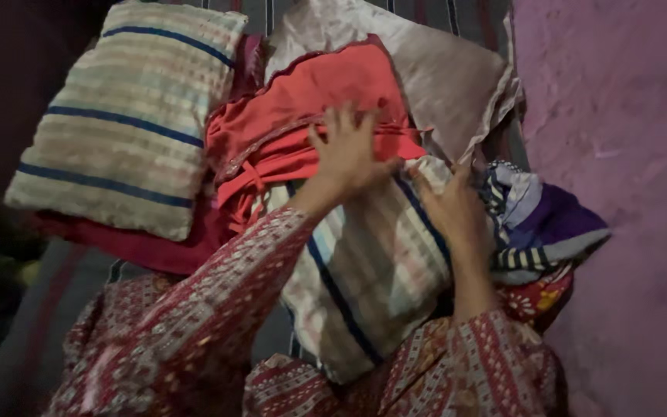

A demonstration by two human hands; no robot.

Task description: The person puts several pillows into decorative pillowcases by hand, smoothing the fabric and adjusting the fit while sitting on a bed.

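A striped pillow (pixel 364 286) with blue and pale bands lies tilted in front of me. My left hand (pixel 347 152) rests with fingers spread on its upper end, touching a red cloth (pixel 303 116) heaped just behind. My right hand (pixel 453 208) presses flat against the pillow's right edge, fingers apart. Both arms wear red patterned sleeves (pixel 218 309). Neither hand closes around anything.
A second striped pillow (pixel 129 116) lies at the left on a dark red cloth (pixel 140 247). A pale grey pillow (pixel 441 73) sits behind the red heap. A purple and striped bundle of fabric (pixel 542 224) lies at the right beside a pink wall (pixel 627 154).
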